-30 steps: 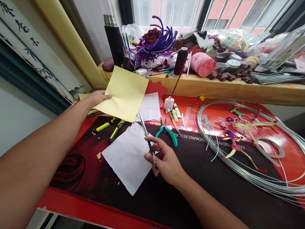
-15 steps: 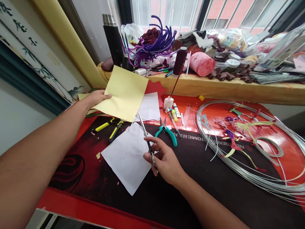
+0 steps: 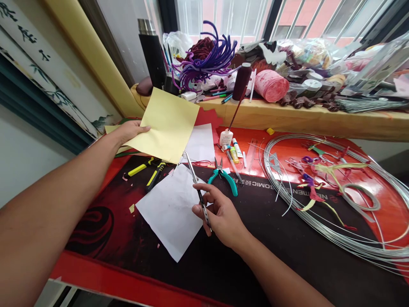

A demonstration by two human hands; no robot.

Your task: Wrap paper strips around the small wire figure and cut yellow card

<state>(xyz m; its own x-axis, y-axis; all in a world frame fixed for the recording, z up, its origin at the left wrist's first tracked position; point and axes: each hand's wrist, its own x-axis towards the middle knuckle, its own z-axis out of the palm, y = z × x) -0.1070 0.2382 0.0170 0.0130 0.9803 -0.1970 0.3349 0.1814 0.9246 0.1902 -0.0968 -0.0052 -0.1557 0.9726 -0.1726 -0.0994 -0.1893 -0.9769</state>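
Yellow sheet (image 3: 169,123): raised and tilted at the far left of the work area, partly in front of a white sheet (image 3: 204,143) and red paper (image 3: 209,119). My left hand (image 3: 132,131) is closed on its left edge, thumb on the near face; the other fingers are mostly hidden.

My right hand (image 3: 217,213) pinches a slim metal tool (image 3: 197,187) between bent fingers and thumb. Its pale tip points up and away, near the sheet's lower right corner; I cannot tell whether they touch.

Below the tool, a creased white square (image 3: 172,215) lies cornerwise on the dark mat (image 3: 255,234). Yellow-and-black pliers (image 3: 155,175) left of its upper corner; teal-handled pliers (image 3: 231,183) to its right, handles spread. Small yellow and pink scraps on the mat.

Farther back on the red table (image 3: 96,279): white bottle (image 3: 226,137) with a dark red stick rising from it, small tubes (image 3: 235,150) beside. At right, a large wire coil (image 3: 319,236) surrounds coloured, wrapped wire pieces (image 3: 313,194).

Ledge (image 3: 306,124) beyond: black flask (image 3: 155,59), purple bundle (image 3: 207,66), dark spool (image 3: 242,83), pink roll (image 3: 271,86).
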